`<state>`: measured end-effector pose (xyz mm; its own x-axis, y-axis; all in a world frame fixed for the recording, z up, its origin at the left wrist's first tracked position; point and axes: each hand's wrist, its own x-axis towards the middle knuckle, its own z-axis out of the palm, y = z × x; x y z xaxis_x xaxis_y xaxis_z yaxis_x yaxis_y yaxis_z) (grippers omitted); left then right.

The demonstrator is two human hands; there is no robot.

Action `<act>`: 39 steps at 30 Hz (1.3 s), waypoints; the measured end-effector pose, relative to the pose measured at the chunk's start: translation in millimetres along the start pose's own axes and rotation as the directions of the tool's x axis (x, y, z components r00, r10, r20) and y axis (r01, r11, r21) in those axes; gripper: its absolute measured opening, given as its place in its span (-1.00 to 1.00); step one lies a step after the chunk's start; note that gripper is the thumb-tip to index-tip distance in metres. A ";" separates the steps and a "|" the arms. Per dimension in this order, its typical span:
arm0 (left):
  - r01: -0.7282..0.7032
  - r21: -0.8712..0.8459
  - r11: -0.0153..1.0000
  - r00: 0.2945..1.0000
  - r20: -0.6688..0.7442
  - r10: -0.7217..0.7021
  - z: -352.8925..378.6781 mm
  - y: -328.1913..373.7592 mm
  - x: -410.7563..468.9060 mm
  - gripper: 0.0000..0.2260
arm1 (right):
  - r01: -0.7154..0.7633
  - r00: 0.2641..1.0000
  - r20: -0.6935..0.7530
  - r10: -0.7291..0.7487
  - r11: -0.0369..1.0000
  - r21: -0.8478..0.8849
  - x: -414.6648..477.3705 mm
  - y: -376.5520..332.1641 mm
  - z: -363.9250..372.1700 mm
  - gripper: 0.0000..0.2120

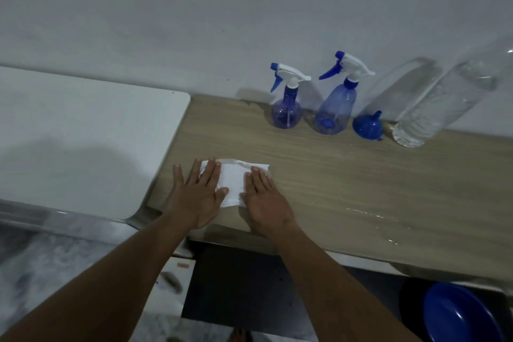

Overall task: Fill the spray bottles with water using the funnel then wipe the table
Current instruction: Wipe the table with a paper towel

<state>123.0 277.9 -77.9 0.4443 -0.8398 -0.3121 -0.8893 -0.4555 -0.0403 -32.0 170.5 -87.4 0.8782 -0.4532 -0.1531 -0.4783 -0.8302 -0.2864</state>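
Note:
A white cloth (233, 182) lies flat on the wooden table (347, 175) near its left front corner. My left hand (198, 194) presses flat on the cloth's left edge, fingers spread. My right hand (265, 200) rests flat on its right edge. Two blue spray bottles stand at the back by the wall: a round one (286, 108) and a taller one (334, 108), both capped with white and blue trigger heads. A blue funnel (367, 126) sits mouth down beside a large clear water bottle (441, 103).
A water puddle (372, 215) glistens on the table's right front part. A white table (83, 141) adjoins on the left. A blue basin (463, 314) sits on the floor at lower right, under the table's edge. The wall runs close behind the bottles.

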 end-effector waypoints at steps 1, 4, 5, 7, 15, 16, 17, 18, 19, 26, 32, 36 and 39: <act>-0.007 0.006 1.000 1.000 0.000 0.007 0.2 6.3 -2.5 -0.36 | 0.003 1.000 0.003 -0.003 1.000 -0.009 -5.7 5.5 1.6 -0.19; -0.035 0.008 0.999 0.999 -0.012 0.035 1.7 28.3 -9.1 -0.26 | -0.013 1.000 0.006 0.013 1.000 0.004 -24.0 21.1 5.0 -0.27; -0.048 0.010 0.999 0.999 -0.020 0.049 2.4 37.1 -10.3 -0.23 | -0.019 1.000 0.009 0.018 1.000 0.010 -30.3 27.1 4.4 -0.28; -0.073 0.014 0.997 0.997 -0.035 0.074 4.5 57.8 -12.2 -0.21 | -0.023 1.000 -0.003 0.023 1.000 0.005 -45.0 42.8 3.8 -0.29; -0.093 0.045 0.995 0.995 -0.034 0.094 0.7 165.7 -24.4 -0.38 | -0.046 0.999 0.002 0.046 0.996 -0.075 -124.3 124.5 -10.6 -0.22; -0.093 0.052 0.994 0.995 -0.033 0.094 -0.4 179.0 -25.4 -0.39 | -0.042 0.999 0.006 0.042 0.996 -0.076 -132.1 134.0 -11.6 -0.21; -0.089 0.052 0.995 0.995 -0.032 0.091 -0.9 192.0 -26.3 -0.39 | -0.040 0.999 0.006 0.041 0.996 -0.075 -139.8 142.9 -13.2 -0.21; -0.084 0.046 0.995 0.996 -0.032 0.085 -0.7 204.7 -26.7 -0.40 | -0.037 0.999 0.001 0.037 0.997 -0.075 -147.0 152.4 -14.7 -0.22; -0.078 0.043 0.996 0.996 -0.031 0.079 -0.4 216.8 -26.9 -0.40 | -0.033 0.999 -0.003 0.033 0.996 -0.077 -153.9 162.3 -16.1 -0.23; -0.027 0.035 0.999 0.999 -0.017 0.028 -6.4 285.4 -24.0 -0.38 | -0.016 1.000 0.011 0.018 0.985 -0.171 -195.5 228.2 -34.0 -0.22; -0.039 0.024 0.999 0.999 -0.022 0.039 -9.3 331.7 -22.6 -0.38 | -0.012 1.000 0.018 0.016 0.981 -0.194 -219.0 264.6 -43.4 -0.20; -0.075 0.003 0.997 0.997 -0.017 0.075 -15.6 365.0 -22.6 -0.39 | 0.030 0.999 -0.009 -0.033 0.978 -0.208 -230.6 279.6 -47.9 -0.31; -0.110 -0.020 0.994 0.994 -0.033 0.109 -14.7 390.5 -21.6 -0.39 | 0.068 0.994 -0.056 -0.091 0.942 -0.328 -238.0 292.8 -48.3 -0.52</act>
<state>-232.3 113.8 -72.9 0.3482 -0.8937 -0.2830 -0.9303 -0.3665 0.0128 -381.1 19.6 -89.2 0.9165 -0.3933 -0.0736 -0.3922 -0.9194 0.0297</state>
